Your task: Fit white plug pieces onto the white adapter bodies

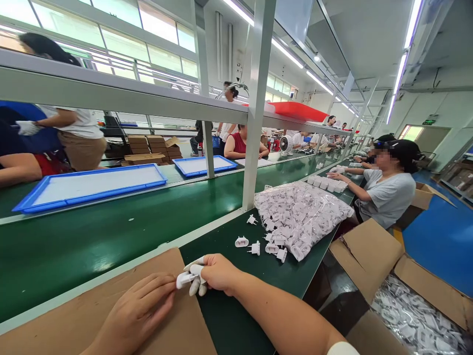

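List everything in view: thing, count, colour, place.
bag of plugs: one, clear with white parts, on the bench ahead right
loose plugs: several, white, on the bench beside the bag
cardboard sheet: one, brown, under the hands
trays: two, blue, across the belt
belt: one, green, running down the middle
box: one, brown, open, holding bagged white parts, lower right
fan: one, white, far along the line
co-worker: one, grey shirt, seated right
small part: one, white, held between both hands
left hand: bare, on the cardboard sheet
right hand: white finger cots
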Demonstrator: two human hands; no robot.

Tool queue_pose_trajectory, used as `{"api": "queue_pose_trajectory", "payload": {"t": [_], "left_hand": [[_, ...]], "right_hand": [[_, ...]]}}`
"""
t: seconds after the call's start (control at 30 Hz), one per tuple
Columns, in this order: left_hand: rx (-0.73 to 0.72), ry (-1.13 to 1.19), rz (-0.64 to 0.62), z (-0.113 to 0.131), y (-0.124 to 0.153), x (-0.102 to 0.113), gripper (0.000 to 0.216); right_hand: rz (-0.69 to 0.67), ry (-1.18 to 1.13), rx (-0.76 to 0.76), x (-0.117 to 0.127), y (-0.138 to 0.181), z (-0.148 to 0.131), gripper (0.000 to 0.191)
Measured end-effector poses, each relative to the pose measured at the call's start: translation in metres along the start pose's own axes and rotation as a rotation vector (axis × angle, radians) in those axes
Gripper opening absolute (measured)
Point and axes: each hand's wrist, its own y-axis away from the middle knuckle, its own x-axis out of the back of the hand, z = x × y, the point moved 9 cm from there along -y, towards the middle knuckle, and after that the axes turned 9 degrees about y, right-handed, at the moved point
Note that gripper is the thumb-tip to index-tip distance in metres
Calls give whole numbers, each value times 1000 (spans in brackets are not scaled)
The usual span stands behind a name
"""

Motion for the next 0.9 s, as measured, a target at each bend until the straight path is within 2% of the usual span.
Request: {"api": "queue_pose_trajectory", "payload": {"t": [0.17,0.63,0.9], "left_hand": [[11,-3,-2,-1,3,-2,16],[-105,-63,-1,2,8,-2,13],[-165,-107,19,18,-7,6,13]], "right_hand": [[10,2,1,1,-1,1,20],[-15,93,-3,-1,6,-4,22],[-26,93,-21,-2,5,-1,20]]}}
